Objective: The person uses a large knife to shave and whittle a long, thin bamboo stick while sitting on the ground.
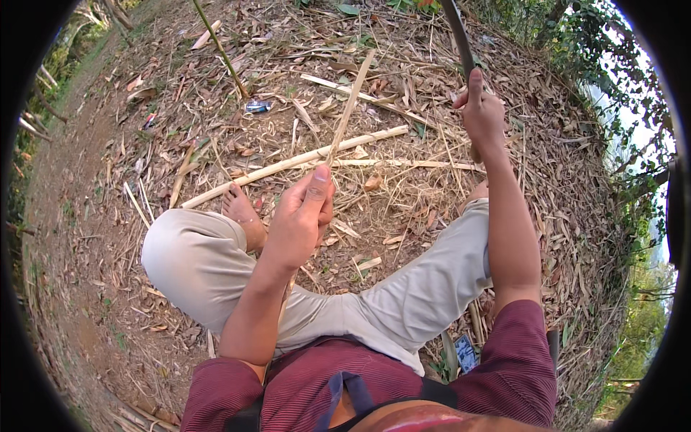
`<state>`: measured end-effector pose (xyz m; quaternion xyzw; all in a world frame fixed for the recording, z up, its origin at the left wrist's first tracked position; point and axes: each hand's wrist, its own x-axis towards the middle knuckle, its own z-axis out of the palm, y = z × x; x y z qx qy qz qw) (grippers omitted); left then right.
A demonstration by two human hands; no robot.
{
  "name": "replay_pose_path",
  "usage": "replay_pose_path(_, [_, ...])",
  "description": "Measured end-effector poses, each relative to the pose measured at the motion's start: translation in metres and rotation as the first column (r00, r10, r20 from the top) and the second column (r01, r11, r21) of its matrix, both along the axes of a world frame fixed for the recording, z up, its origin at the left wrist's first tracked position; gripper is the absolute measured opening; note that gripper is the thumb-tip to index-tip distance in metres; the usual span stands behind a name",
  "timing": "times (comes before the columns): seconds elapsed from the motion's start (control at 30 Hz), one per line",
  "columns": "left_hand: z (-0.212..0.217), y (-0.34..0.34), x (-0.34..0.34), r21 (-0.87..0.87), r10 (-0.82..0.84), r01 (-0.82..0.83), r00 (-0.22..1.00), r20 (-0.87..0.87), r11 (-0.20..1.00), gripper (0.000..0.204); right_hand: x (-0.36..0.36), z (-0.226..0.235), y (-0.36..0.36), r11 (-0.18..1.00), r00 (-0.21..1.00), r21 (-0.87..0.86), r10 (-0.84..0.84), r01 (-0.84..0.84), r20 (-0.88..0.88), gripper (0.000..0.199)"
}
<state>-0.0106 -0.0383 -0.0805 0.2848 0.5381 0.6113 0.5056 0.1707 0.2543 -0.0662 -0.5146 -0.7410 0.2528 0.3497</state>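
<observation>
My left hand is closed on a narrow, pale split bamboo strip, pinched between thumb and fingers. The strip rises from the fist, slanting away to the upper right. Off to the right, my right hand grips a machete, its long dark blade raised and pointing away from me. That thumb lies along the blade's base, and the fingers mostly hide the handle. Machete and strip are apart. Beyond my left hand, a longer pale bamboo pole lies across the ground near my bare foot.
Dry leaves, shavings and split pieces cover the ground. Another pale strip and a thin one lie ahead. A green stem stands at the upper left by a blue wrapper. Leafy shrubs border the right side.
</observation>
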Motion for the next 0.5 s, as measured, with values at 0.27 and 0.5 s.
replay_pose_path(0.27, [0.034, 0.004, 0.001, -0.032, -0.031, 0.032, 0.999, 0.033, 0.999, 0.031, -0.025, 0.000, -0.090, 0.868, 0.817, 0.170, 0.496, -0.466, -0.295, 0.074])
replay_pose_path(0.5, [0.102, 0.033, -0.025, 0.028, -0.028, 0.033, 0.987, -0.158, 0.999, 0.028, -0.027, 0.000, -0.100, 0.742, 0.786, 0.462, 0.602, -0.486, -0.139, 0.054])
